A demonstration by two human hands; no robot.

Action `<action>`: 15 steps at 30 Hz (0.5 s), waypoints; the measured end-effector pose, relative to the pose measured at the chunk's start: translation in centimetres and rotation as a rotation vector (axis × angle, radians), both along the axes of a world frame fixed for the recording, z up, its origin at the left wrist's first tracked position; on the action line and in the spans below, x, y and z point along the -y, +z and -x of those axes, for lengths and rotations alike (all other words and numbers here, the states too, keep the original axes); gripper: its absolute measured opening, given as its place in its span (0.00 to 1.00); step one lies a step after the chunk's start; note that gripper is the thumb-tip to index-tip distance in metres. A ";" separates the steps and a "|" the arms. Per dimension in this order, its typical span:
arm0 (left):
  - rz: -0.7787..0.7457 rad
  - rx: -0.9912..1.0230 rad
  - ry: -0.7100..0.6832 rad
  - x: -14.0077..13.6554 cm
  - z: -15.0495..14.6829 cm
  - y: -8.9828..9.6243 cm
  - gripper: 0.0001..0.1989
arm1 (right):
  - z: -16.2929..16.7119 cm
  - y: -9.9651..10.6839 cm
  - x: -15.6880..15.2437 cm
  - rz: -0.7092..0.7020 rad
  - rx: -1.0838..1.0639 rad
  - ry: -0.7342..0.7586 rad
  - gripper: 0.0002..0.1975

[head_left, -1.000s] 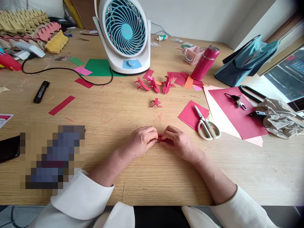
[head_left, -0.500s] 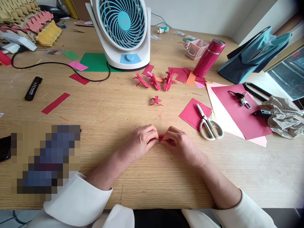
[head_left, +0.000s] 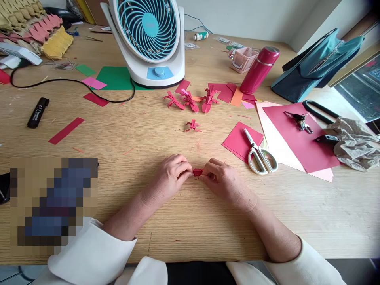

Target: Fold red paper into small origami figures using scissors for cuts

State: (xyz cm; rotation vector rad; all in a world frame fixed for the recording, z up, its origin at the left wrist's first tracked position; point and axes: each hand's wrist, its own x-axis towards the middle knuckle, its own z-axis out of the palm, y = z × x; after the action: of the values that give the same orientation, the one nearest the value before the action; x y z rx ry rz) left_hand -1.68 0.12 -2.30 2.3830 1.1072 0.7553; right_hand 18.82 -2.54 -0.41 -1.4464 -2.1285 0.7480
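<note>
A small folded piece of red paper is pinched between my two hands, low over the wooden table. My left hand grips its left end with thumb and forefinger, while my right hand pinches the right end; both hands are closed and the fingertips cover most of the paper. Beyond them sits a small red origami figure with thin legs. Farther back, several larger red origami figures lie in a row. To the right, white-handled scissors rest partly on red paper squares.
A white fan stands at the back, its black cable curving left. A black marker and a red strip lie left. A pink flask, a teal bag, keys and paper sheets occupy the right.
My left hand has shifted slightly left, and more of the folded red paper shows between the fingertips. The whole view has moved a little; other things stay in place.
</note>
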 end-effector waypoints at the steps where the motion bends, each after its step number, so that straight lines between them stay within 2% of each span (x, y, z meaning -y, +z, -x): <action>1: 0.008 -0.005 0.003 0.0 0.0 0.0 0.05 | 0.0 0.0 0.0 -0.001 0.001 -0.003 0.09; 15: 0.079 -0.005 0.086 0.3 -0.1 0.0 0.05 | 0.0 0.0 0.1 0.021 0.011 -0.046 0.10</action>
State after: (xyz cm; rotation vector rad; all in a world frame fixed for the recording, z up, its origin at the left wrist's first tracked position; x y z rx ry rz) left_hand -1.63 -0.13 -2.30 2.2851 1.2257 0.7211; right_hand 18.78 -2.60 -0.37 -1.5086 -2.0948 0.7495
